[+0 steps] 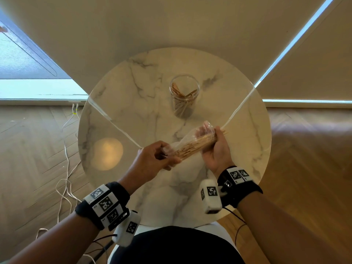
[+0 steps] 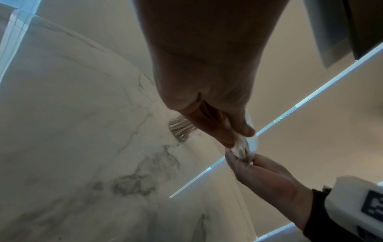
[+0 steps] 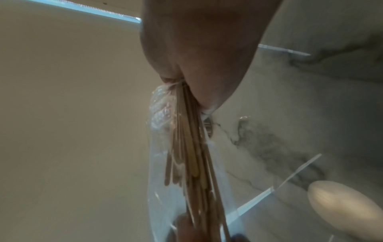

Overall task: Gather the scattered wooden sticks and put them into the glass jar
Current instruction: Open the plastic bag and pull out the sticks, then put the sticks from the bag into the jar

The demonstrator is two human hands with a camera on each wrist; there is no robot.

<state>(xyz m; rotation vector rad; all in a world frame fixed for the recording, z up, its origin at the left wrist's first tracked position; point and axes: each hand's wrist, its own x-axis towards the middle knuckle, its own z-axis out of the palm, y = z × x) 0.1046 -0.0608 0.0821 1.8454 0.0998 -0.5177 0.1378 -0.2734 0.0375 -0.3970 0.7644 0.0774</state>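
A round table (image 1: 133, 88) with a glossy white marble-look top and grey veins carries a clear, cylindrical glass jar (image 1: 184, 96), standing upright toward 12 o'clock from the hands and well apart from them. Inside the jar lean several flat, pale-brown wooden sticks (image 1: 182, 93), crossed against the wall.

Over the table's near half, both hands hold a thin, crinkly, transparent plastic bag (image 1: 179, 144) that lies tilted, its low end at 8 o'clock and its high end at 2 o'clock. The bag is packed with a bundle of slim, straw-coloured skewers (image 1: 196, 144); their pointed tips poke out past the right hand at the 2 o'clock end.

The left hand (image 1: 152, 161) has its grip closed on the bag's lower end: thumb and fingers pinch the bunched plastic, as the left wrist view shows, the film crumpled white between them. The right hand (image 1: 216, 149) has its grip wrapped round the upper end, fingers curled over bag and skewers together; in the right wrist view the skewers (image 3: 190, 147) fan out from the fist inside the shiny film (image 3: 159, 172).

Both wrists wear black bands with white blocks printed in black-and-white square patterns. At 9 o'clock of the table, white cables (image 1: 65, 168) trail over a wooden herringbone floor (image 1: 34, 149).
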